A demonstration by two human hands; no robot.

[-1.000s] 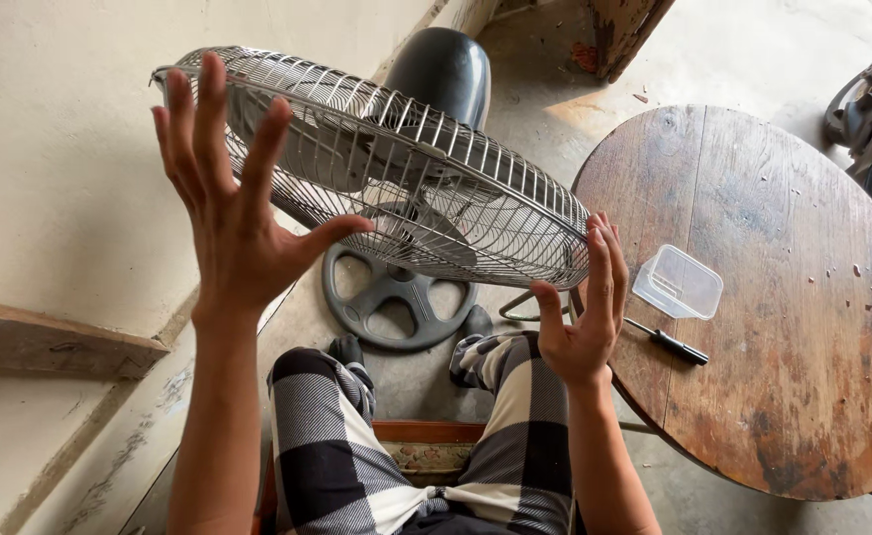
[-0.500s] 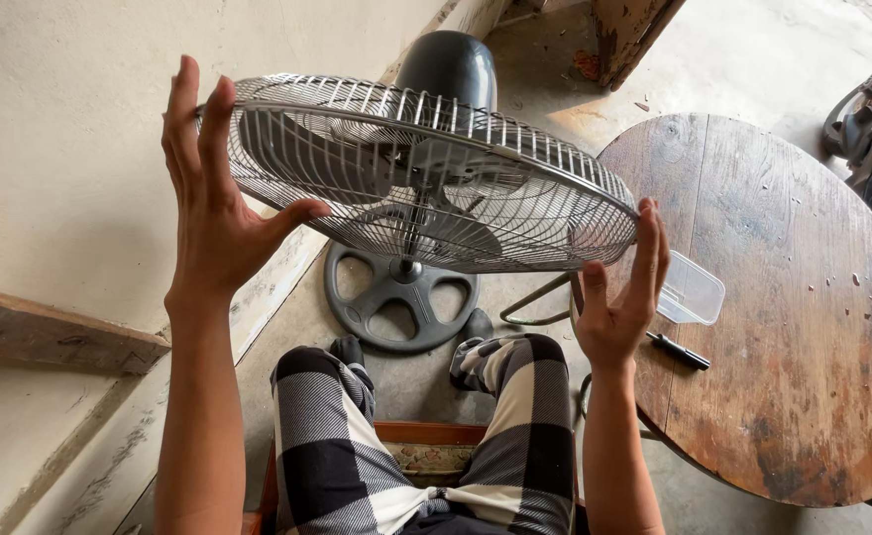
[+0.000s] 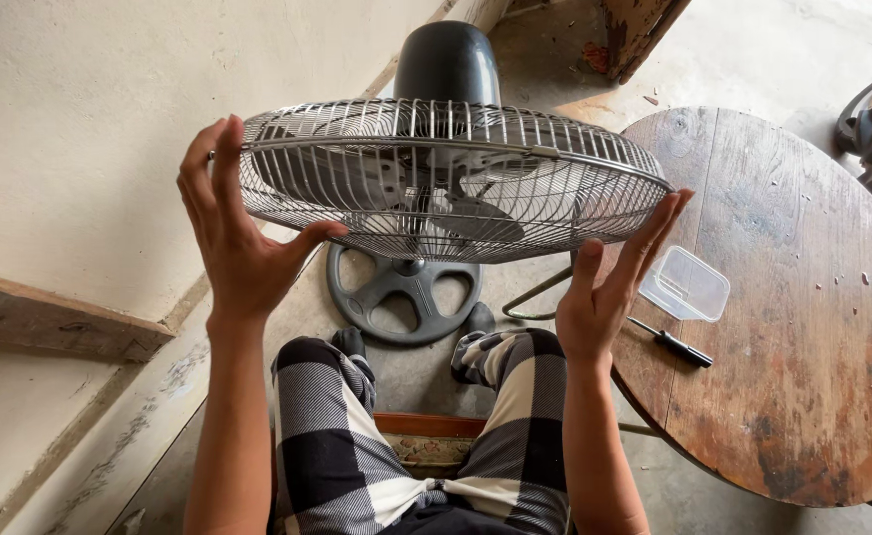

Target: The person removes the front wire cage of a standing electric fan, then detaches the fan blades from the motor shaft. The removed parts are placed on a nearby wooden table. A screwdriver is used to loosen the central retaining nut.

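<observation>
A standing fan with a round wire grille (image 3: 456, 188) and a dark motor housing (image 3: 448, 61) is in front of me, its grille held nearly level. My left hand (image 3: 243, 243) presses flat against the grille's left rim, fingers up and thumb under the wires. My right hand (image 3: 609, 287) presses against the right rim with straight fingers. Grey blades show through the cage. The fan's round dark base (image 3: 401, 292) rests on the floor below, just beyond my feet.
A worn round wooden table (image 3: 793, 297) stands to my right, with a clear plastic box (image 3: 686, 284) and a black-handled screwdriver (image 3: 674, 344) on its near edge. A pale wall with a wooden ledge (image 3: 54, 317) is on my left. My checked trousers (image 3: 426, 436) fill the bottom.
The grille has swung from a tilt, high on the left, to nearly level. My left hand came down and in; my right hand rose and now presses the right rim.
</observation>
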